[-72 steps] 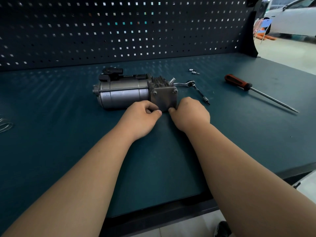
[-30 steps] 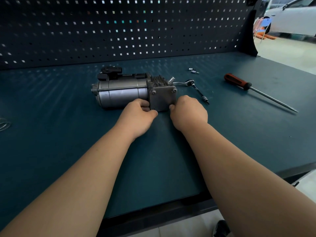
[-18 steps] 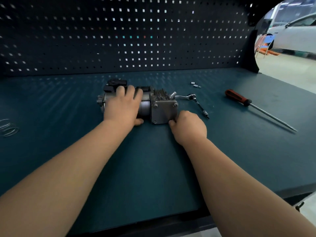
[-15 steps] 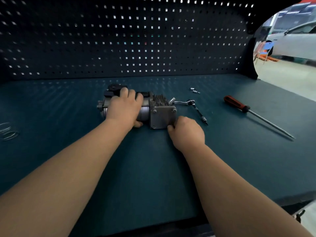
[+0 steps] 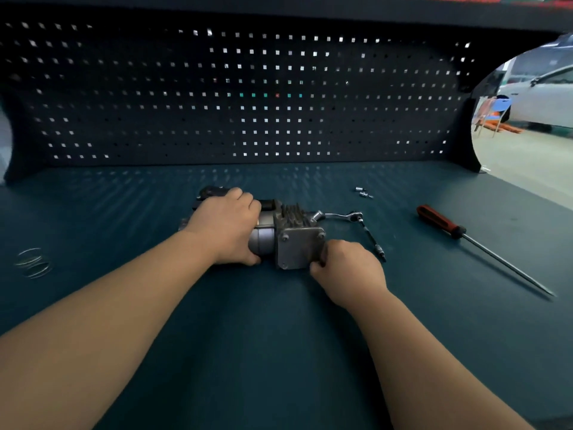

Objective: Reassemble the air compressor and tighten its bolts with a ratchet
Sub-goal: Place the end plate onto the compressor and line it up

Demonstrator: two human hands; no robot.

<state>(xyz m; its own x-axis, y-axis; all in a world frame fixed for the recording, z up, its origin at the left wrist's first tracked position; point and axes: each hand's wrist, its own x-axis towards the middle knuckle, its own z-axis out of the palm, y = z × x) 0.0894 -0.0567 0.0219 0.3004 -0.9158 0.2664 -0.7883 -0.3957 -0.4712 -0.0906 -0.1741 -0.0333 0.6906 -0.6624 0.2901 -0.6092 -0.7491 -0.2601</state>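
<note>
Teal bench [image 5: 279, 342], air compressor [image 5: 298, 247] far from edges, left hand [image 5: 228, 226] gripping body, right hand [image 5: 348, 270] pinching corner

No text, label or number can be read anywhere.

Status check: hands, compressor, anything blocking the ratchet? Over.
Left hand grips compressor body. Right hand pinches its end plate's near corner. Ratchet lies on bench beyond, untouched, path clear.

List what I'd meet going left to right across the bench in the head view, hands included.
Silver wire coils → left hand → grey metal air compressor, at its square end plate → right hand → red-and-black-handled screwdriver. Chrome ratchet and small silver parts omitted: they overlap the right hand's span.
</note>
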